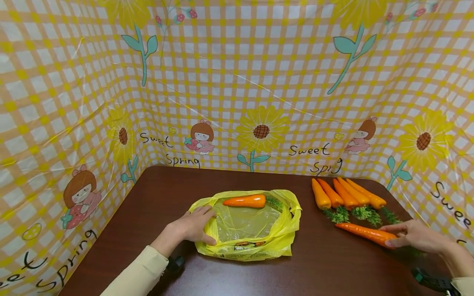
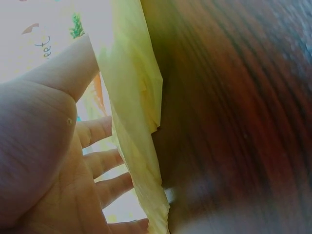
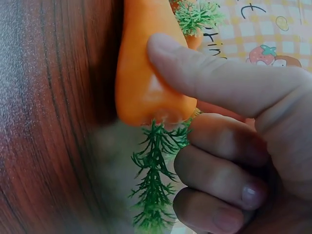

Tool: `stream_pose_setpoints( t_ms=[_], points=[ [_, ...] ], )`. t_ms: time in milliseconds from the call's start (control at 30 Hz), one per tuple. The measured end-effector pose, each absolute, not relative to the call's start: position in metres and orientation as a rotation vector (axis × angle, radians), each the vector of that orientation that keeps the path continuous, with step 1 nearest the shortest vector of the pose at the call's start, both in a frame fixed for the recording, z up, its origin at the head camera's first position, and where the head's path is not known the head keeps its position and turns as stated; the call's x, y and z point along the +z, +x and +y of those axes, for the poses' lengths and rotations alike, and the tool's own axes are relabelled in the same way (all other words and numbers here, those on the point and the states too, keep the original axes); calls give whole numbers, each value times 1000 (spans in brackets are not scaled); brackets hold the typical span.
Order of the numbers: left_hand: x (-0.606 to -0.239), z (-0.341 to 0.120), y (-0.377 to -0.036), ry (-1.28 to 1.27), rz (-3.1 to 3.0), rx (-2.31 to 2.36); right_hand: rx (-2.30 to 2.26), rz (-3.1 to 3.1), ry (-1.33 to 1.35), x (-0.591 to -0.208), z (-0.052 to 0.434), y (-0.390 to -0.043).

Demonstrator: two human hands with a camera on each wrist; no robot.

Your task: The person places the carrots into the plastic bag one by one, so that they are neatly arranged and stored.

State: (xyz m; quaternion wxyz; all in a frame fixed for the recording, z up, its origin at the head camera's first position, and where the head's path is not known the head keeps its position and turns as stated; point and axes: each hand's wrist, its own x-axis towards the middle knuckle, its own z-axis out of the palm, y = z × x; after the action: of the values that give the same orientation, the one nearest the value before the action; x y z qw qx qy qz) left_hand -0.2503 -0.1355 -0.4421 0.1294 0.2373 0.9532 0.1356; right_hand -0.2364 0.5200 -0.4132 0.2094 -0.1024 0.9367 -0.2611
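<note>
A yellow plastic bag (image 1: 255,242) lies flat mid-table with one orange carrot (image 1: 244,201) inside its far edge. My left hand (image 1: 196,226) rests on the bag's left rim, fingers straight and spread. In the left wrist view the fingers (image 2: 105,161) reach behind the bag's film (image 2: 131,97) while the thumb stays on the near side. My right hand (image 1: 398,240) grips the thick end of another carrot (image 1: 364,232) lying on the table at the right. The right wrist view shows thumb and fingers curled around that carrot (image 3: 146,73) just above its green leaves (image 3: 153,185).
Several more carrots (image 1: 344,195) lie side by side at the back right, green tops toward me. The brown table (image 1: 155,197) is walled on three sides by a yellow checked sheet (image 1: 237,82). Bare wood lies between the bag and the carrots.
</note>
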Motion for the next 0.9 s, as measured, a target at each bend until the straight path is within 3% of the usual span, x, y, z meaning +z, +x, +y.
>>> stream_pose_setpoints(
  t_ms=[900],
  points=[
    [-441, -137, -251, 706, 2777, 376, -755, 2582, -283, -398, 517, -236]
  ],
)
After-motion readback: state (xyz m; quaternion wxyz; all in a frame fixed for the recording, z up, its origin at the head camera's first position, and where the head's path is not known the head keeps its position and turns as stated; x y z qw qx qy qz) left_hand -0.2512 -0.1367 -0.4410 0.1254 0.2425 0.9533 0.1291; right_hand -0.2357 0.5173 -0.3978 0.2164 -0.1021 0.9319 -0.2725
